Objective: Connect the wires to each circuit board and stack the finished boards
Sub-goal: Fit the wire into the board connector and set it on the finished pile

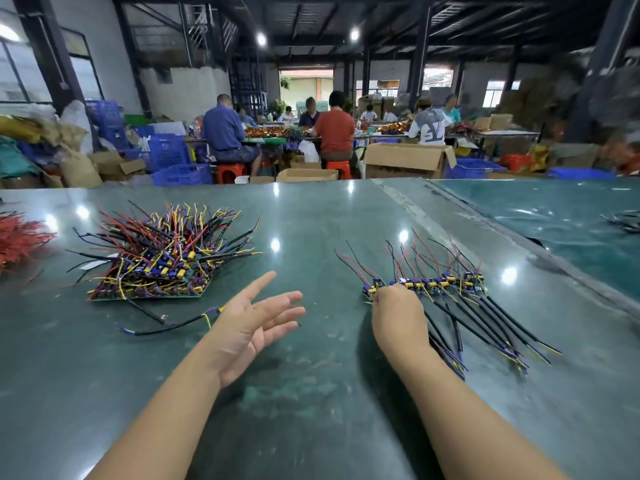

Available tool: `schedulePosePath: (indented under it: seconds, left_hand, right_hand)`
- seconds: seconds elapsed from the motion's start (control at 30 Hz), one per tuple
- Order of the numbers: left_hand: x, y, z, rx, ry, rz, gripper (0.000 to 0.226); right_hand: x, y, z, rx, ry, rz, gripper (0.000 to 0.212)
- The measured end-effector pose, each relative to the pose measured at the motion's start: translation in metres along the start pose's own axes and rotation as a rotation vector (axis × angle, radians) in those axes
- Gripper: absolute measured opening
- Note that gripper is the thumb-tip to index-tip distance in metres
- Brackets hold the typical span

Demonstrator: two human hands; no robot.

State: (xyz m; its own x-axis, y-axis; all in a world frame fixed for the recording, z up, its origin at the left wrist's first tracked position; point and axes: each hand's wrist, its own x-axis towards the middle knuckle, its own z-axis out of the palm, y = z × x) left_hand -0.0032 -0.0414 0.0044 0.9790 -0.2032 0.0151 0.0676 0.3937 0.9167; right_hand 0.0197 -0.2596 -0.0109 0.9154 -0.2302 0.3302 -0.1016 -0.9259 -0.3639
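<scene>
Several small circuit boards with yellow and blue components [429,284] are laid side by side in a row towards the right of the dark green glossy tabletop [318,393], well back from its near edge. Thin red and black leads fan away from the row towards the far edge, and thicker black cables with blue and yellow ends [491,327] trail towards the near right. The right hand [398,315] is seen from the back, resting on the left end of the row; its fingertips are curled under and hidden, so whether a board is pinched cannot be told. Some cables are covered by the right wrist. The left hand [251,323] is held palm up above the middle of the tabletop, fingers spread apart and gripping nothing.

Towards the far left a heaped pile of wired boards [162,258] is seen on flat green panels; single boards within it cannot be counted. Just in front of it, a loose black cable with blue and yellow ends [173,323] is partly hidden behind the left hand. A bundle of red wires [17,237] is cut off at the left edge. At the far right edge a dark tangle of wires [623,221] is blurred and cut off. Beyond the tabletop, seated workers [332,129], cardboard boxes [405,161] and blue plastic crates [180,174] are made out.
</scene>
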Motion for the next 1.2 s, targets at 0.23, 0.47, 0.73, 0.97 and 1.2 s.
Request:
schedulePosePath:
  seconds: [0.23, 0.47, 0.73, 0.97, 1.2]
  left_hand:
    - [0.007, 0.009, -0.014, 0.066, 0.263, 0.288, 0.025]
    - [0.018, 0.016, -0.066, 0.733, 0.839, 0.424, 0.039]
    - [0.014, 0.008, -0.078, 1.204, 0.673, 0.01, 0.043]
    - [0.016, 0.007, -0.07, 1.213, 0.707, 0.068, 0.022]
    - [0.019, 0.005, -0.044, 0.822, 0.66, 0.235, 0.011]
  right_hand:
    - [0.008, 0.007, 0.004, 0.02, 0.003, 0.064, 0.019]
    - [0.018, 0.022, 0.003, 0.011, 0.034, 0.148, 0.025]
    - [0.015, 0.021, 0.001, -0.054, 0.147, 0.012, 0.018]
    - [-0.019, -0.017, 0.003, 0.425, -0.014, -0.264, 0.023]
    - [-0.042, -0.038, 0.01, 0.483, -0.305, -0.528, 0.023]
